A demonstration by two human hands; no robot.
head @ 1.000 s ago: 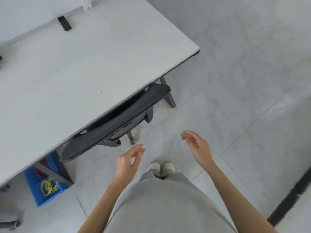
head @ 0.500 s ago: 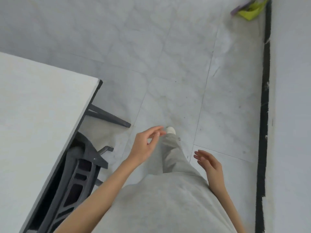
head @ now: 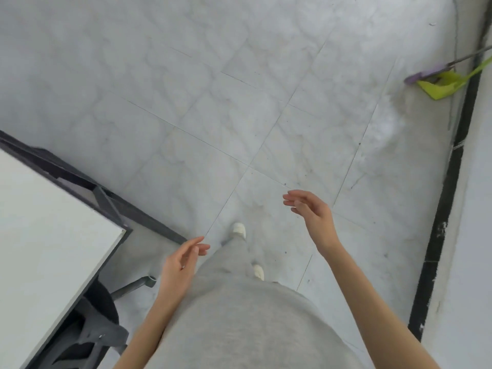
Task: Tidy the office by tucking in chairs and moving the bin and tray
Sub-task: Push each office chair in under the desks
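Observation:
A black chair (head: 90, 334) is tucked under the white desk (head: 45, 249) at the lower left; only part of its back and one leg show. My left hand (head: 181, 265) hangs beside my hip, fingers relaxed, holding nothing, a short way right of the desk corner. Over the tiled floor, my right hand (head: 311, 211) is raised with its fingers loosely spread and empty. No bin or tray is in view.
A green dustpan (head: 442, 85) and a purple broom head (head: 423, 73) lie on the floor at the upper right by the wall. A black skirting strip (head: 447, 195) runs along the white wall on the right. Grey tiles spread ahead of my feet.
The view has turned away from the desk toward the open floor. The desk and chair slid to the lower left, and the dustpan came closer. Both hands stay empty; the right one rose.

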